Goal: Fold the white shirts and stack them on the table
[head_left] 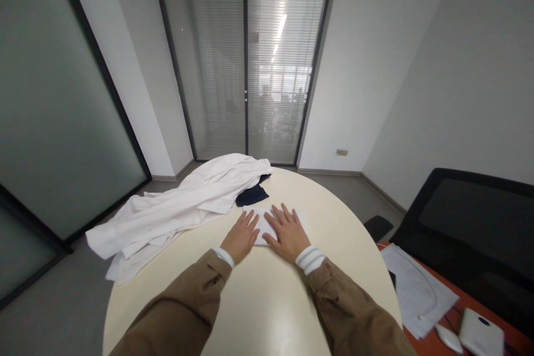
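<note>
Both my hands lie flat on a small folded white cloth (262, 221) in the middle of a round cream table (258, 300). My left hand (242, 236) rests on the cloth's left edge, fingers stretched out. Beside it, my right hand (287, 232) covers the cloth's right part with the fingers spread. Neither hand grips anything. Brown sleeves with white cuffs cover both arms.
A heap of white garments (175, 206) spreads over the table's far left and hangs over the edge. A dark cloth (251, 194) lies just behind the folded one. At the right stand a black chair (471, 222) and an orange desk with papers (417, 289) and white devices (479, 334).
</note>
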A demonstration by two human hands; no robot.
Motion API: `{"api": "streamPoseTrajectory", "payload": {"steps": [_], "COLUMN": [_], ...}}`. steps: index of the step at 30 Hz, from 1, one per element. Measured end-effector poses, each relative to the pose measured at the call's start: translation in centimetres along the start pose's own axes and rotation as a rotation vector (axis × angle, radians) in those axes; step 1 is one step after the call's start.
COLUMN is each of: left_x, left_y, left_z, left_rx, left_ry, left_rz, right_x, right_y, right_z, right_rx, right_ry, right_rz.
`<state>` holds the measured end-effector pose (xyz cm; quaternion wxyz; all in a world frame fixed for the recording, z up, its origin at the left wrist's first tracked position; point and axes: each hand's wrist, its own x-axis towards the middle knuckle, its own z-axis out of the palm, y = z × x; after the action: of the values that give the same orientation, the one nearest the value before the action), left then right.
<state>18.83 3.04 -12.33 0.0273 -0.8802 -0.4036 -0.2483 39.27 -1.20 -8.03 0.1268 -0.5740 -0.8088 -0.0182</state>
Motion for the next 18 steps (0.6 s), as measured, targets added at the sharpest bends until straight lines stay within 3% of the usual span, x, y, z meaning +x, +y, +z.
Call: {"api": "streamPoseTrajectory", "payload": {"steps": [3, 8, 18], "left_x": [0.2, 0.0, -0.7], "left_y": [-0.2, -0.4, -0.2], "left_z": [0.1, 0.1, 0.2], "left_rx": [-0.019, -0.074, 0.006], "left_ry": [0.018, 0.051, -0.103], "left_rz": [-0.037, -0.111, -0.224], "right_x": [0.0, 0.0, 0.4], "right_y": [0.0, 0.2, 2.3], "right_z": [-0.2, 0.4, 0.6], "right_rx": [0.084, 0.073, -0.163], "right_ry": [-0.115, -0.131, 0.048], "right_rz": [-0.088, 0.084, 0.675]}}
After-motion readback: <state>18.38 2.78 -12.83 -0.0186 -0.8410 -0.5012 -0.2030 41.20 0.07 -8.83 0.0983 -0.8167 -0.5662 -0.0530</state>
